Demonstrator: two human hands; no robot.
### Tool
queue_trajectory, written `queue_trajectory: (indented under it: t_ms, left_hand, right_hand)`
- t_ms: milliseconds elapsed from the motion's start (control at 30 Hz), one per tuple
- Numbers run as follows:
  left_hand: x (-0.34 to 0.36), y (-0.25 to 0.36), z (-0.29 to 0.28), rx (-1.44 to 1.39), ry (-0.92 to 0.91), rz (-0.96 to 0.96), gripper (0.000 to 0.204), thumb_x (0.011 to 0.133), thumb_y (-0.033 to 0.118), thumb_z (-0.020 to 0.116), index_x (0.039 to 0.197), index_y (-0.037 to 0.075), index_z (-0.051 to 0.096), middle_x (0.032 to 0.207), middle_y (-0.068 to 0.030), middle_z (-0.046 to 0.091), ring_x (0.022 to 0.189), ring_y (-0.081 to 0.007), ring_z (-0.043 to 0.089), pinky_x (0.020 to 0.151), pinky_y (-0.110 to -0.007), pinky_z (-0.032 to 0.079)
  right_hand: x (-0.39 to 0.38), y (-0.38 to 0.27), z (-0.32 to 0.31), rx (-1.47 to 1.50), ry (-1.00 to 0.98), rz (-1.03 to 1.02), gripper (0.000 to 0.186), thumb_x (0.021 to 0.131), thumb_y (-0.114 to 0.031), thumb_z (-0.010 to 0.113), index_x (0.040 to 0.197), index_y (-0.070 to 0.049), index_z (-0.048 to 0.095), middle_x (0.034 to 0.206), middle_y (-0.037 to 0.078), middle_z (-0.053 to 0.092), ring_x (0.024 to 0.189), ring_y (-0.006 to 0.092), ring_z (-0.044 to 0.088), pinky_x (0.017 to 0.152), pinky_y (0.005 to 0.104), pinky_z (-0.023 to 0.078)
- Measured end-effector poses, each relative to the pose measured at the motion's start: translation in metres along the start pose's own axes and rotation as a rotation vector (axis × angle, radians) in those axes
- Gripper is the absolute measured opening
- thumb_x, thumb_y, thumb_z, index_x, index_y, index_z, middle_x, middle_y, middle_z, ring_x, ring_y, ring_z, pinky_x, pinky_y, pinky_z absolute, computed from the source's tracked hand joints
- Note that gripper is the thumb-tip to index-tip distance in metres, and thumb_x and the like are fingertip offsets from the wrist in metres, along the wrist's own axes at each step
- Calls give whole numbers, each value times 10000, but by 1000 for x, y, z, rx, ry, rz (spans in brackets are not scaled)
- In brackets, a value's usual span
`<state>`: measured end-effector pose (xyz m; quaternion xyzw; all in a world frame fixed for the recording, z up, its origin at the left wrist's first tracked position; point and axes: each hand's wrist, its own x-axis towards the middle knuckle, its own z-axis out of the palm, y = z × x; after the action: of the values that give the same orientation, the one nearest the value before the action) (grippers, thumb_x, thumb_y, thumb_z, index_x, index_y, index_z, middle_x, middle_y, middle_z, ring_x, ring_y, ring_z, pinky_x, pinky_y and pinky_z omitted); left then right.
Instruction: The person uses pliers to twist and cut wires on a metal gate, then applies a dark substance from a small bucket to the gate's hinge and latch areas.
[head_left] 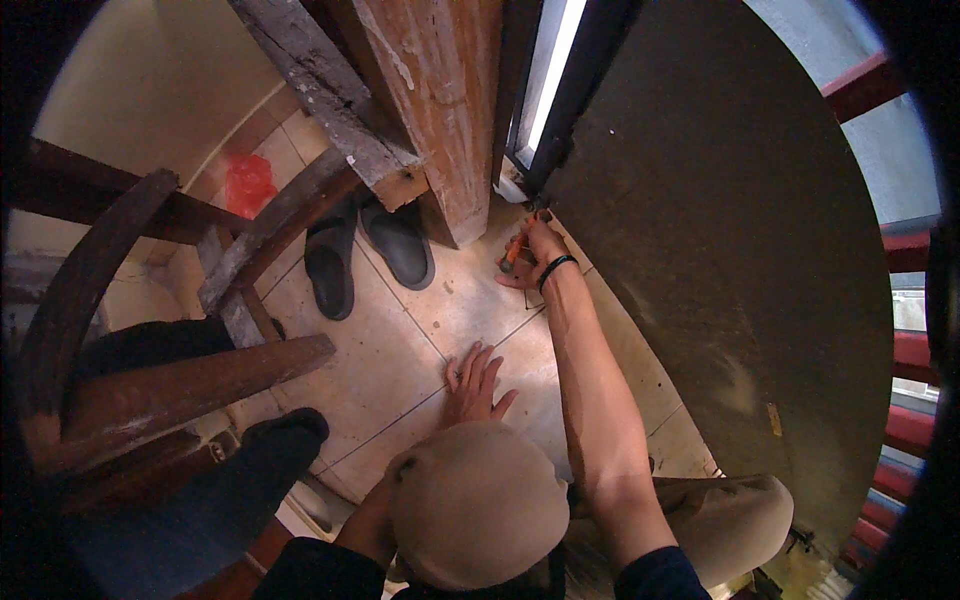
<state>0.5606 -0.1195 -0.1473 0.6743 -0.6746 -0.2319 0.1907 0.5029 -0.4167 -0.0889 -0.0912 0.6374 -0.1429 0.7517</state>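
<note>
My left hand lies on the tiled floor with its fingers spread and nothing in it. Out at full reach, my right hand is closed around an orange-and-black handled tool low down by the foot of the dark panel. The tool's working end is mostly hidden by the fingers, so its exact kind does not show. A black band circles my right wrist. Close beside that hand is the lower end of a metal-edged frame, with a small white piece at its bottom.
A thick wooden post stands left of my right hand. Dark slip-on shoes sit on the tiles. Wooden furniture legs, a red plastic bag and another person's dark-clothed leg occupy the left. My bent knee is near the front.
</note>
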Motion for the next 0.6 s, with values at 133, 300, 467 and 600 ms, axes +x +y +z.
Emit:
queue_trajectory:
  t_ms: [133,300,467,600]
  left_hand:
    - [1,3,0,-3,22,18,635,936,421,653,1401,34,461,1535,-177,384,1482,-370,296,1123,-657,145]
    - [0,3,1,-45,41,8,620,932,388,663,1400,44,449,1529,-177,388,1477,-377,306,1122,-655,157]
    - [-2,3,-2,-51,52,23,627,915,386,691,1390,56,447,1524,-179,388,1473,-379,312,1127,-660,154]
    - [-3,-1,1,-37,49,18,621,915,392,693,1380,53,461,1520,-181,390,1474,-379,311,1128,-666,155]
  right_hand:
    - [21,-6,-3,80,-197,56,247,1046,-322,447,937,-102,482,832,60,578,759,261,656,891,662,532]
    - [26,-14,11,254,-89,124,210,1034,-291,438,952,-97,433,820,69,553,737,231,641,861,624,560]
    - [-4,-11,24,289,-45,8,252,1032,-325,459,913,-105,426,747,51,501,632,196,556,732,533,595]
    - [12,6,5,24,18,-65,369,1043,-426,419,819,-136,463,652,28,457,592,199,522,572,463,542]
